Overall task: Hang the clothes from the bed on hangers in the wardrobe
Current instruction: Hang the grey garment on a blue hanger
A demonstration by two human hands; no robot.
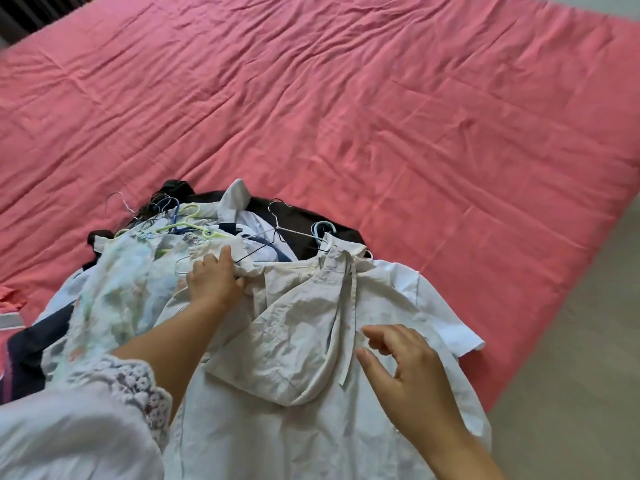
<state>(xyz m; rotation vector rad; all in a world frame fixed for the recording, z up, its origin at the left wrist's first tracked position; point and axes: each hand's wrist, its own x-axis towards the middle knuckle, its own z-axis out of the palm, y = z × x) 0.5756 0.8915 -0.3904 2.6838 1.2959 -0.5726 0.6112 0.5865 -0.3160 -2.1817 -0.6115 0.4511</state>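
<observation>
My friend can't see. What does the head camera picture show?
A person's left hand grips a crumpled white shirt on a pile of clothes and hangers on a pink bed. The right hand hovers open above the shirt.

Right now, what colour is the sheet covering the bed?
Pink, a salmon shade, and creased; the bed sheet shows best in the head view.

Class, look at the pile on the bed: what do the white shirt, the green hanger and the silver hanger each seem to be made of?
White shirt: probably thin woven cotton, matt, heavily creased. Green hanger: likely plastic, pale, smooth and thick. Silver hanger: thin metal wire, shiny.
</observation>
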